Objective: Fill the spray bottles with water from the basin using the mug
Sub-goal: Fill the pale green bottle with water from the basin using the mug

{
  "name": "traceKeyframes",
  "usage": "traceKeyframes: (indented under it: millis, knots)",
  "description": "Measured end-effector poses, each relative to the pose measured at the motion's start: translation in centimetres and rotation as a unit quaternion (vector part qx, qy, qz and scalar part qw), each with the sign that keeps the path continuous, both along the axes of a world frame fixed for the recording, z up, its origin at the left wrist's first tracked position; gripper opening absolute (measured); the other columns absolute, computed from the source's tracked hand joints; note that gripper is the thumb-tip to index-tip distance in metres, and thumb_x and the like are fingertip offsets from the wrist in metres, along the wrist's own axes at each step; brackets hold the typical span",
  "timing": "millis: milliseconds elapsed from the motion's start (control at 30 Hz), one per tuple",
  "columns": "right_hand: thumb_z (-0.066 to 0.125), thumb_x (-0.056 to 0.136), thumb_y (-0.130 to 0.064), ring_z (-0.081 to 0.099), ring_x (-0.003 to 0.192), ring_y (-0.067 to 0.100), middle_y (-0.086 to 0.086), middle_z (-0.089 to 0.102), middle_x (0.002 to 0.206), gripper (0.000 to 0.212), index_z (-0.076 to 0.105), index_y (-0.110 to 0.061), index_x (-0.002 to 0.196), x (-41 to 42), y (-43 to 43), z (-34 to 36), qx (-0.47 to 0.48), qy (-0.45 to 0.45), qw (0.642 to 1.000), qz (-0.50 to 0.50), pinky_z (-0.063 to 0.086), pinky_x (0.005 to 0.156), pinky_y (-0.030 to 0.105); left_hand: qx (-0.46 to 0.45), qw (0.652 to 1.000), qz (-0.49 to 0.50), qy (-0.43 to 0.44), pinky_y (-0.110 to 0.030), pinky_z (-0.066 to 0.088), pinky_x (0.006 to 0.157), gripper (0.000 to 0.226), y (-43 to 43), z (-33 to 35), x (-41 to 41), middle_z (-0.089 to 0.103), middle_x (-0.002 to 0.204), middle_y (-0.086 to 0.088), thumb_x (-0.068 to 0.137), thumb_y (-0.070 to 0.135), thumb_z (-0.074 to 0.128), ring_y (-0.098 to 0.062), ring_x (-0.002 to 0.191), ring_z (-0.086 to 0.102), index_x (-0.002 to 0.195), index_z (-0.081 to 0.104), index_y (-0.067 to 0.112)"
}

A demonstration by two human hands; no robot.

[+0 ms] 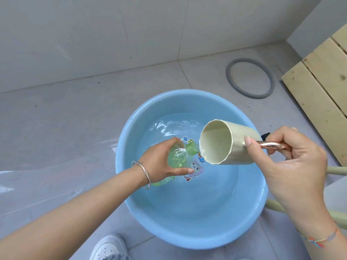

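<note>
Risk: bottle (178,156) neck is narrow vs the wide mug (225,145) lip, so a fast tip would likely sheet water past the opening, tho spill should land back in the basin (187,237). Wet bottle could slip too. Left grip (161,162) wraps the tilted bottle's body over the basin; right grip (293,166) holds the mug handle, thumb on its wall, lip at the neck

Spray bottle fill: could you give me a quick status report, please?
Left hand grips green spray bottle, tilted over basin. Right hand holds mug by handle, tipped, lip at bottle mouth. Nothing between mug and bottle.
</note>
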State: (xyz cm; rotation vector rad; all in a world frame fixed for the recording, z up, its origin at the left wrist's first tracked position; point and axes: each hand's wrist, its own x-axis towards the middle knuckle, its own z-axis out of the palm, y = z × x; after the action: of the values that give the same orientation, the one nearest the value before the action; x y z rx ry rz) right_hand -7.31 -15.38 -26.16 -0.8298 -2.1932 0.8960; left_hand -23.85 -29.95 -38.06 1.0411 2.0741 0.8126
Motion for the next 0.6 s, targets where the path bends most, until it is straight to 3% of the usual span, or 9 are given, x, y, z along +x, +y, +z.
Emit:
traceKeyframes:
  millis: [400, 600]
  knots:
    - [0.065, 0.078, -0.032, 0.038, 0.061, 0.008, -0.006, 0.048, 0.067, 0.034, 0.046, -0.011, 0.059, -0.2, -0.2, 0.8, 0.101, -0.018, 0.995, 0.012, 0.029, 0.059, 0.012, -0.001, 1.000, -0.003, 0.001, -0.032, 0.045, 0.091, 0.069, -0.1, 0.1, 0.2, 0.060, 0.110, 0.014, 0.065, 0.062, 0.076, -0.014, 0.105, 0.057, 0.120, 0.050, 0.028]
    - [0.067, 0.079, -0.025, 0.038, 0.064, 0.010, -0.007, 0.046, 0.059, 0.034, 0.046, -0.007, 0.058, -0.3, -0.3, 1.2, 0.151, -0.021, 0.988, 0.029, 0.030, 0.062, 0.023, 0.006, 1.000, -0.005, 0.002, -0.028, 0.044, 0.088, 0.066, 0.0, 0.3, 0.2, 0.056, 0.102, 0.019, 0.066, 0.060, 0.076, -0.011, 0.098, 0.055, 0.119, 0.051, 0.029]
